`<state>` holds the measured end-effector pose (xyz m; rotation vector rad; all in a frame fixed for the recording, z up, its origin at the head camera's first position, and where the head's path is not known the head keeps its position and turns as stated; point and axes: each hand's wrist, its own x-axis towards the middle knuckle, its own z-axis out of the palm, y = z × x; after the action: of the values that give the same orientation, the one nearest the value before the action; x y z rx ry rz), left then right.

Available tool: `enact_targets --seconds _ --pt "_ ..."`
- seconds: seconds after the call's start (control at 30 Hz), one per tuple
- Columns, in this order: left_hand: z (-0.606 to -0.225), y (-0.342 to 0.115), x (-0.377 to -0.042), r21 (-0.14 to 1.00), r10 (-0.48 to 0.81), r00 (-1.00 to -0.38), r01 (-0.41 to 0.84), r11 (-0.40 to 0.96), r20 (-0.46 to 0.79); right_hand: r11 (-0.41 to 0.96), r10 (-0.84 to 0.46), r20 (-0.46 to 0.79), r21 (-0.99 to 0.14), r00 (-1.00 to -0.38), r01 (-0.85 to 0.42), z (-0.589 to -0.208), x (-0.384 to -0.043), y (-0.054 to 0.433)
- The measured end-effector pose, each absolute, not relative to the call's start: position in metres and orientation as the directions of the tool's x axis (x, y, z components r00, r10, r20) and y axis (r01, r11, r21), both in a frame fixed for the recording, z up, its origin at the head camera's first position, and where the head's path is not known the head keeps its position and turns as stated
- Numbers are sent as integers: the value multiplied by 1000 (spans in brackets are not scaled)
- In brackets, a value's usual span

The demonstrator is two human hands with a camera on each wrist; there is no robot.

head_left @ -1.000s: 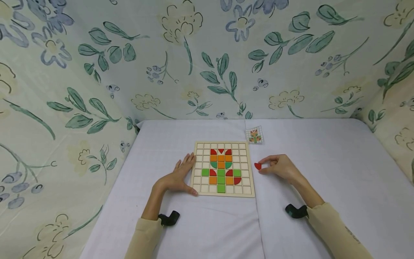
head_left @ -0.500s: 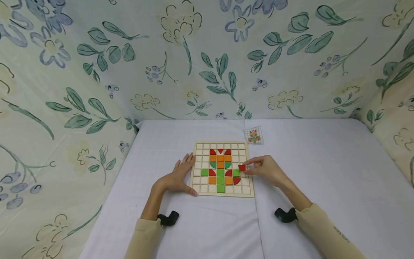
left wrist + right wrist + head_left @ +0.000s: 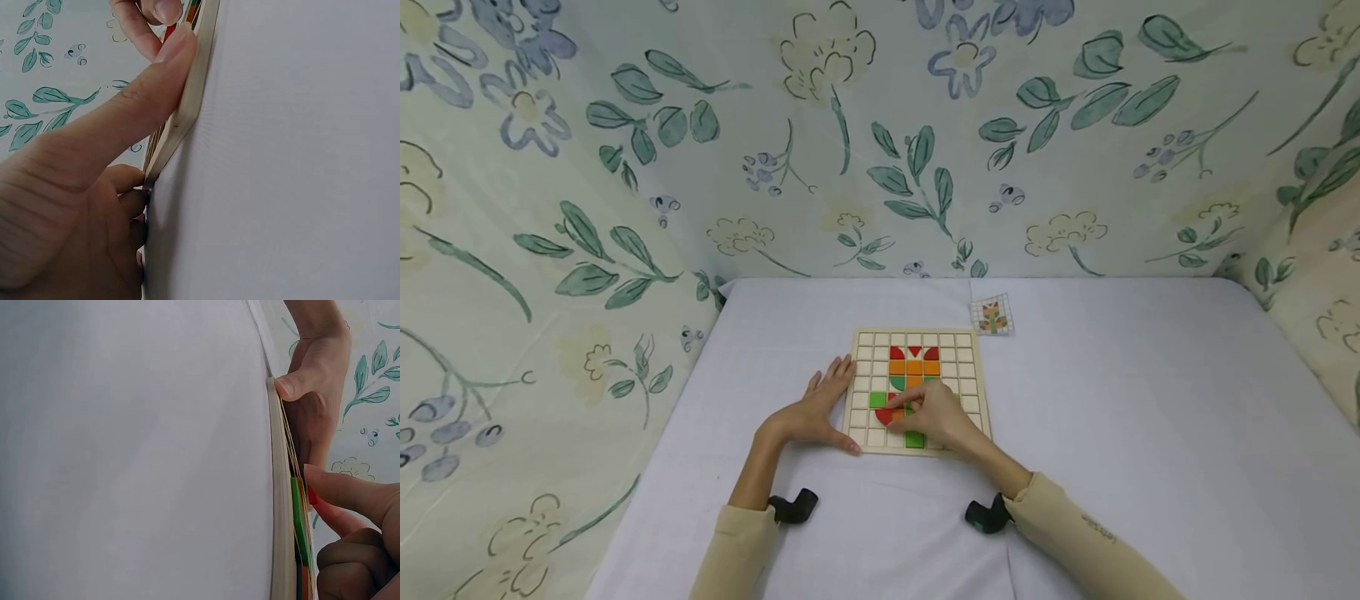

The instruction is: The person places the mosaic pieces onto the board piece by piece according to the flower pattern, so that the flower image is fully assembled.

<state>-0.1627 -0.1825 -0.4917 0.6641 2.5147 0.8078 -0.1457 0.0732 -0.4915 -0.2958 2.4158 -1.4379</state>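
Observation:
A square wooden board [image 3: 964, 367] with a grid of cells lies on the white cloth, set with red, orange and green tiles in a flower pattern. My left hand [image 3: 808, 414] rests against its left edge with fingers spread, the thumb at the near left corner. Between thumb and index finger, my right hand [image 3: 936, 414] pinches a red quarter-circle tile [image 3: 882, 417] over the left of the pattern, beside an orange tile. The same red tile [image 3: 312, 495] shows at the fingertips in the right wrist view. Several tiles are hidden under the right hand.
A small printed card [image 3: 992, 316] with a similar flower pattern lies beyond the board's far right corner. Floral fabric [image 3: 820, 192] hangs behind the table's white cloth [image 3: 1120, 375]. Black wrist cameras [image 3: 794, 506] are worn on both forearms.
The right hand has carried the red tile leftward, from beside the board's right edge across to the left part of the pattern. The left hand stays at the board's left edge.

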Motion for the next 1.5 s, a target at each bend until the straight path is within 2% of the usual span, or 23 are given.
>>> enact_targets --seconds 0.87,1.5 --pt "-492 -187 -164 616 544 -803 306 726 -242 468 -325 -141 -883 -935 -29 -493 -148 57" --pt "-490 -186 -163 632 551 -806 315 708 -215 472 -312 -159 -882 -937 -8 -488 -146 66"
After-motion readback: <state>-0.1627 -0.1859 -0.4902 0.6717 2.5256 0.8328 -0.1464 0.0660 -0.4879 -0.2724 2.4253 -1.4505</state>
